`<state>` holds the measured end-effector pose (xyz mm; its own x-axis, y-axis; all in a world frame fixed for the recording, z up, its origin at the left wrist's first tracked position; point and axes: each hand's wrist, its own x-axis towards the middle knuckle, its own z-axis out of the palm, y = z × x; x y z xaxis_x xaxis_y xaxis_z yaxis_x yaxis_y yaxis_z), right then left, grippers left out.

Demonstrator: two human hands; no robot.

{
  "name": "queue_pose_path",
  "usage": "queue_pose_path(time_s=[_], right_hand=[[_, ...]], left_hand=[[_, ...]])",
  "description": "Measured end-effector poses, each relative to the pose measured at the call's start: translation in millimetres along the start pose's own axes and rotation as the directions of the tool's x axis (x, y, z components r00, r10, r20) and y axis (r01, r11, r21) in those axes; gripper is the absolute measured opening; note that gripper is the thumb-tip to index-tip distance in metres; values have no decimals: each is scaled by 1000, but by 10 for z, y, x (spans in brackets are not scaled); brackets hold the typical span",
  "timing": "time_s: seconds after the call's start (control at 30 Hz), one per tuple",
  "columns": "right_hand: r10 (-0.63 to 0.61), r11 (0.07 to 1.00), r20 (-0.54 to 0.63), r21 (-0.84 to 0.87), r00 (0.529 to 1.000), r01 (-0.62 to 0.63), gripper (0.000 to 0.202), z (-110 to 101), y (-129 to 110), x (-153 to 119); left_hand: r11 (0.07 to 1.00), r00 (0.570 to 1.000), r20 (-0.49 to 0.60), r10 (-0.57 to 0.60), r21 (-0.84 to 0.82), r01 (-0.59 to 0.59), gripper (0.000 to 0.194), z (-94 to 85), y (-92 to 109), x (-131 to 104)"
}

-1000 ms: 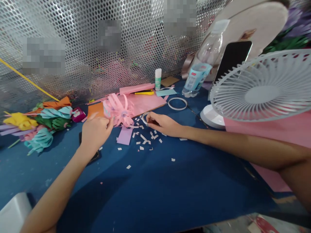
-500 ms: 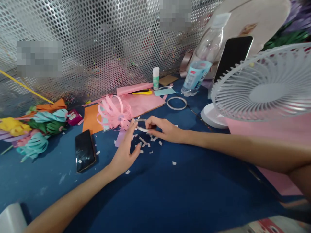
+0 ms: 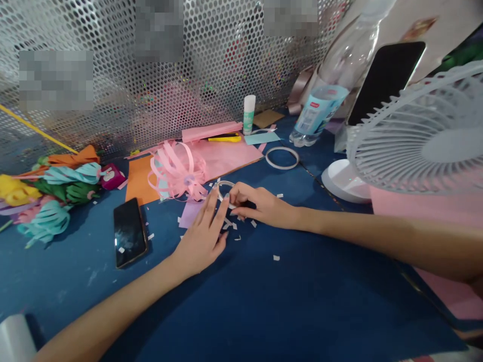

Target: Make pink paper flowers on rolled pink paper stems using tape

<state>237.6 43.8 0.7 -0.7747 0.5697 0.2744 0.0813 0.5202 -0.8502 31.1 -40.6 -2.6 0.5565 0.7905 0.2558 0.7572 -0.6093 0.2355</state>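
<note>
Plainly, the right hand's grip (image 3: 262,203) pinches a ring (image 3: 226,182) — thin, whitish, hollow — the left hand (image 3: 199,240) outspread.

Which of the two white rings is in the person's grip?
The nearer ring, pinched in the right hand beside the left hand; the farther ring lies untouched on the blue table, near the bottle.

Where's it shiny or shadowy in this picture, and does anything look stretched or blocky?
In the head view, pale reflections mark the flat phone; soft shadow darkens the blue table by the left arm; the bottle leans outward, perhaps from lens stretch; grey blocks hide parts of the perforated metal.
</note>
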Motion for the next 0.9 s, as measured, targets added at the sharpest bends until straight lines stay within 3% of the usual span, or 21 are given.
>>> queue_pose_path(time_s=[0.33, 0.5, 0.7, 0.9], right_hand=[[-16, 1000, -99, -21, 995, 14, 10, -16, 13, 27], [-80, 993, -91, -97, 993, 72, 13, -5, 69, 49], [-182, 967, -53, -193, 982, 168, 17, 10, 100, 55], [-197, 947, -1, -258, 980, 190, 10, 13, 44, 33]], left_hand=[[999, 999, 9, 32, 7, -32, 83, -33, -1, -9], [998, 999, -32, 33, -47, -34, 75, -60, -16, -8], [993, 983, -166, 82, -67, -94, 62, -94, -19, -15], [987, 921, -367, -127, -139, 80, 35, -135, -8, -14]])
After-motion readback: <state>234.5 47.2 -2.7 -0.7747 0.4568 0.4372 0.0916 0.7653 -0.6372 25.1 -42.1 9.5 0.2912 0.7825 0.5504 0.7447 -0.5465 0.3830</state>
